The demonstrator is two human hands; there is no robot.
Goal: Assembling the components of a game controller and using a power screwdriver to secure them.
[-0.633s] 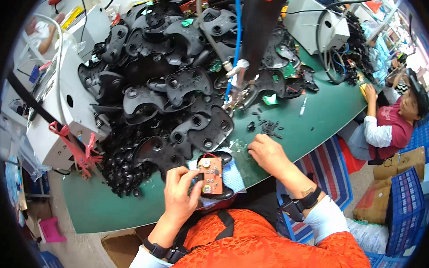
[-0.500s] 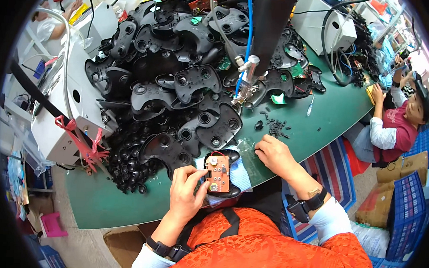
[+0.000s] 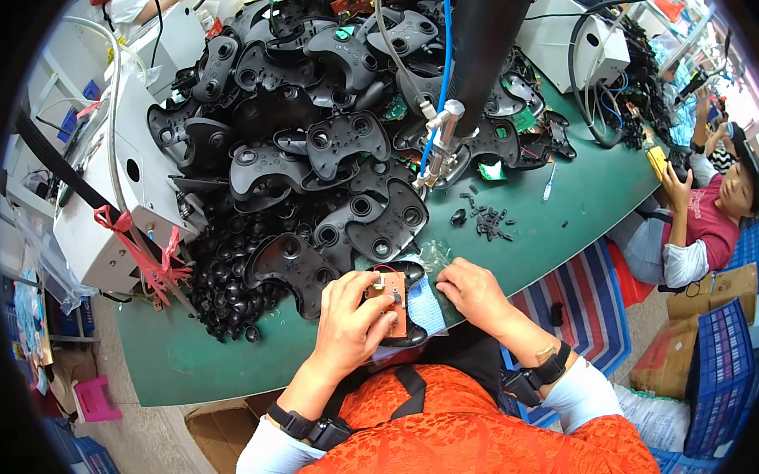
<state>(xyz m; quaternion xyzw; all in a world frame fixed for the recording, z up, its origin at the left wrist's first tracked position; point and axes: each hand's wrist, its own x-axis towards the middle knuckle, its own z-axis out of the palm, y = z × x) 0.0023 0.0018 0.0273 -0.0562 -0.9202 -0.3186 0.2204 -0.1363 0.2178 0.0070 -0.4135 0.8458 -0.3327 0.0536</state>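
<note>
An orange-brown circuit board (image 3: 400, 325) with a red wire lies over a black game controller shell (image 3: 408, 342) at the table's near edge. My left hand (image 3: 349, 319) rests over the board's left half, its thumb and forefinger closed together; whatever they pinch is hidden. Beside it, a blue-white cloth (image 3: 427, 307) lies under the work. My right hand (image 3: 476, 295) has its fingers curled at the cloth's right edge, against a crumpled clear plastic bag (image 3: 434, 259); its fingertips' contents cannot be made out.
A heap of black controller shells (image 3: 349, 144) covers the far table. Small black round parts (image 3: 232, 265) lie left; small black pieces (image 3: 490, 222) and a screwdriver (image 3: 549, 183) lie right. An electric driver with hoses (image 3: 441, 143) hangs overhead. A co-worker (image 3: 706, 207) sits far right.
My left hand has moved right, over the board, covering more of it. My right hand has shifted slightly left and nearer to me, toward the cloth.
</note>
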